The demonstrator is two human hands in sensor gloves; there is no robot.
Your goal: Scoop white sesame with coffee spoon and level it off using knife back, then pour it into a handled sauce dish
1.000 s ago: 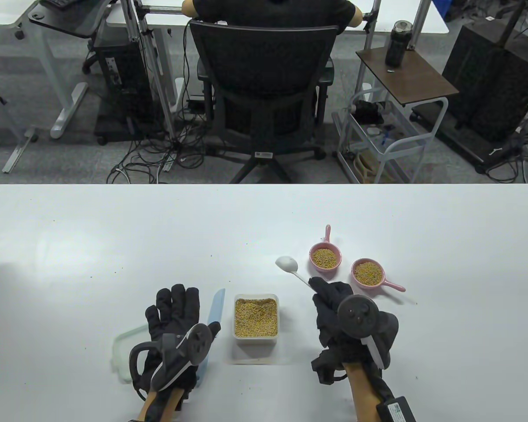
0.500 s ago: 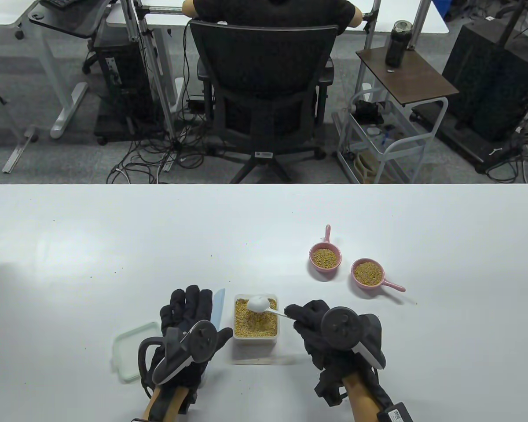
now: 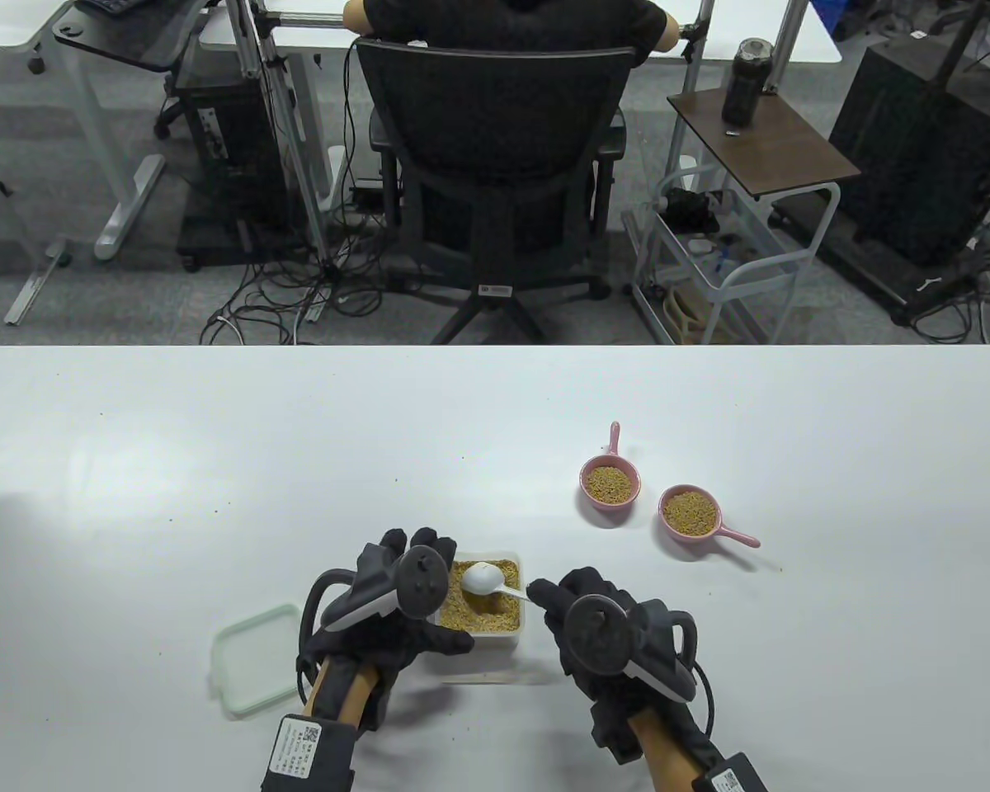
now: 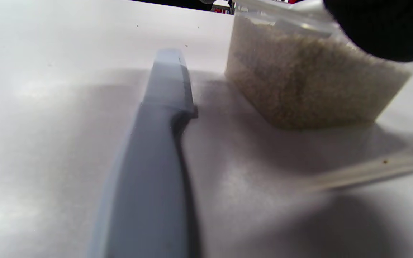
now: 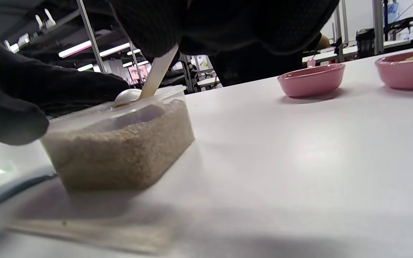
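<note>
White table (image 3: 132, 462), everything sits in the near half. Clear sesame tub (image 3: 483, 606) near centre front, full of sesame. Its pale green lid (image 3: 252, 660) lies flat to the tub's left.

Left hand (image 3: 379, 615): fingers wrap the tub's left side, thumb along the near wall. Table view hides the contact under the tracker; right wrist view shows gloved fingers against the tub's far rim.

Right hand (image 3: 602, 631): pinching the handle of the white coffee spoon (image 3: 485, 579). Bowl of the spoon is down in the sesame, left-centre of the tub. Right wrist view confirms the bowl at grain level, handle rising steeply into the fingers.

Knife (image 4: 156, 161): blue-grey, lying flat on the table just left of the tub, not gripped. Only the left wrist view shows it; from above the left hand covers it.

Two pink handled sauce dishes, far (image 3: 608, 483) and near (image 3: 693, 513), right of the tub, well apart from it, both holding sesame.
</note>
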